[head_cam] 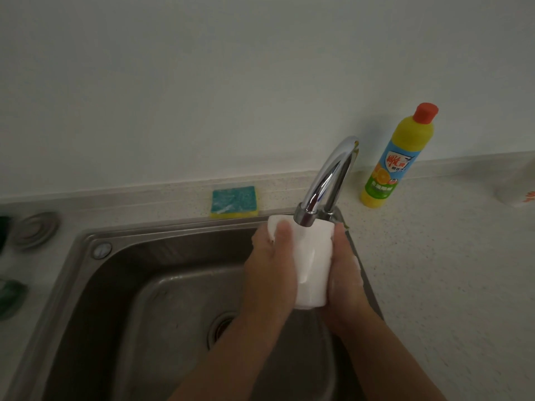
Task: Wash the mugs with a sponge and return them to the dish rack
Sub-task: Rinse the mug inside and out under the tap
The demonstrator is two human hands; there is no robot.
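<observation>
A white mug (314,264) is held over the steel sink (121,285), right under the chrome faucet (327,180) spout. My left hand (269,270) grips its left side with the thumb lying across the mug near the rim. My right hand (344,273) wraps round its right side, with a little foam on the fingers. A blue and yellow sponge (234,201) lies on the counter ledge behind the sink, apart from both hands.
A yellow dish soap bottle (396,157) with a red cap stands on the counter right of the faucet. A white object (518,189) sits at the far right edge. Round metal lids (34,230) and dark green items (11,296) lie left of the sink. The drain (223,328) is below my arms.
</observation>
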